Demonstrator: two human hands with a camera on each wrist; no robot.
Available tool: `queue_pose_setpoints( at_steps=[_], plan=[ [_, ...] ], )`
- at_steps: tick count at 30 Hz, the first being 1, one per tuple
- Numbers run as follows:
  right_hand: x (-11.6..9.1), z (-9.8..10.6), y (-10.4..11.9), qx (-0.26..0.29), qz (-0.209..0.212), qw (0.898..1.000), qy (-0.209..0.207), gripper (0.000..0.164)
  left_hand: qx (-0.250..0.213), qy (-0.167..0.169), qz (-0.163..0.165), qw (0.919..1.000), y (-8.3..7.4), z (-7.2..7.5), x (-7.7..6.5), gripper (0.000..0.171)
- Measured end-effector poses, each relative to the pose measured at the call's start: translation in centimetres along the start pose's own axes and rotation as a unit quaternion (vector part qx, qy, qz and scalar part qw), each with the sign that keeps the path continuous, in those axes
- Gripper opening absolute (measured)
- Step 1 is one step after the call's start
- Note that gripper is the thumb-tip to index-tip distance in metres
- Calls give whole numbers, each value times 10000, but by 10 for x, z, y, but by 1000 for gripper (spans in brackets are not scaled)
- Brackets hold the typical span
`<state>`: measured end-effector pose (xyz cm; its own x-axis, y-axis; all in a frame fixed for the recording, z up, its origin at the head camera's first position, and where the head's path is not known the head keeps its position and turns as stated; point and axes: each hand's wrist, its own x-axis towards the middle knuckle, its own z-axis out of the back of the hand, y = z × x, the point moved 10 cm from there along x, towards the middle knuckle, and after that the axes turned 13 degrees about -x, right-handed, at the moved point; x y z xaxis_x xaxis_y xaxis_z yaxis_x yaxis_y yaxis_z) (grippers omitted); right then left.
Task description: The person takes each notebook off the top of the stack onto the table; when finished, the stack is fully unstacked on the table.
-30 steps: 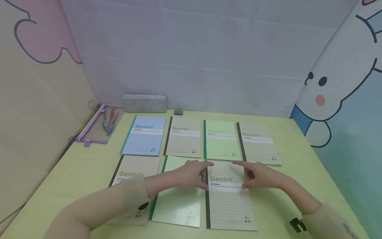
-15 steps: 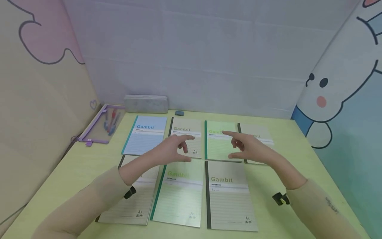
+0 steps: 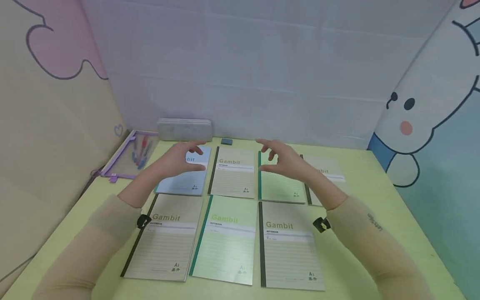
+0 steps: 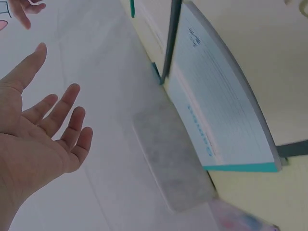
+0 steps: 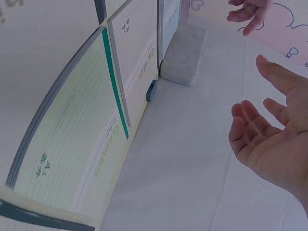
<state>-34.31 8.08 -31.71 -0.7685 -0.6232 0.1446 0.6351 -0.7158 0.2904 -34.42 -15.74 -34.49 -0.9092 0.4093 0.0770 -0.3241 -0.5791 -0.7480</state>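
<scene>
My left hand (image 3: 176,160) is in the air over the blue notebook (image 3: 180,183) at the back left, covering part of its title. Over the back green notebook (image 3: 281,187) my right hand (image 3: 283,160) is raised, hiding much of its upper half. Both hands have fingers apart and hold nothing. A beige notebook (image 3: 232,179) lies between them. The rightmost beige notebook (image 3: 325,189) is partly behind the right forearm. In front lie a beige notebook (image 3: 165,250), a green notebook (image 3: 225,250) and another beige notebook (image 3: 290,258). All are flat, with "Gambit" covers.
A grey pencil case (image 3: 184,130) stands against the back wall (image 3: 240,83), with a small dark eraser (image 3: 226,141) to its right. At the left back corner lies a purple-edged pouch (image 3: 120,162) with pens inside. Painted side walls flank the yellow table (image 3: 375,200).
Both hands have lifted away from the front right beige notebook. They have moved back and leftward over the rear row, with the left hand going further left. The notebooks lie where they were.
</scene>
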Motion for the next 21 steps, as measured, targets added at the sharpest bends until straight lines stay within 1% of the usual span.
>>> queue_pose_setpoints(
  at_steps=[3, 8, 12, 14, 17, 21],
  plan=[
    [13, -14, 7, 134, 2, 9999, 46, 77, 78, -154, 83, 9998, 20, 11, 2, 80],
    [33, -49, 20, 476, -100, 9984, 273, 79, 125, -372, 273, 9989, 54, 24, 2, 82],
    [48, -76, 28, 518, -163, 9976, 439, 79, 91, -372, 360, 9986, 76, 31, -1, 86],
    [56, -89, 32, 508, -164, 9970, 553, 79, 17, -317, 398, 9987, 85, 32, -4, 89],
    [67, -107, 37, 565, -145, 9960, 683, 80, -117, -227, 569, 9981, 101, 31, -8, 92],
    [80, -128, 43, 585, -127, 9953, 767, 81, -99, -106, 772, 9969, 117, 26, -13, 97]
  ],
)
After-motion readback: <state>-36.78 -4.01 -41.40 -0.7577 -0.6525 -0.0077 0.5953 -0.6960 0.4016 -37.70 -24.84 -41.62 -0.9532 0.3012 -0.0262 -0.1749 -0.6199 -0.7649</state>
